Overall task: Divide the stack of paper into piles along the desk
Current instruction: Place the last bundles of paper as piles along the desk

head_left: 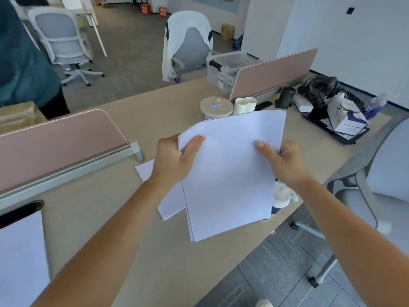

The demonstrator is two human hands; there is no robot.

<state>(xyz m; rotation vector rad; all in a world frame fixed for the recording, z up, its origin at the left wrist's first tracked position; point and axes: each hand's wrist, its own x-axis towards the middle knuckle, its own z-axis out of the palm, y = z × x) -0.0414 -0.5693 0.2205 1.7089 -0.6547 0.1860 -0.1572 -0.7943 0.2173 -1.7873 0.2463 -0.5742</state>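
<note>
View from a head-worn camera looking down at a person's two bare arms reaching over a beige desk (106,213) in an office. Both hands hold a stack of white paper (230,178) in the air above the desk, tilted a little to the right. The left hand (174,159) grasps the stack's upper left edge, thumb flat on the top sheet and fingers hidden beneath. The right hand (282,161) grasps the right edge the same way, thumb on top.

Under the left wrist, a small pile of white sheets (170,206) lies flat on the desk, partly covered by the held stack. Another pile of paper (20,251) lies at the lower left corner of the view, well apart from the first.

A pink divider (55,136) runs along the desk's left side. Just beyond the held stack stand a round container (216,107) with small coloured bits on its lid and a white cup (245,104). A plastic bottle (281,197) peeks out below the stack's right edge. Farther right sit black bags (318,87) and a paper bag (345,117). A clear storage box (225,67) rests at the desk's far end, near a chair draped with a white garment (188,38). A grey chair (387,173) stands at the right.
</note>
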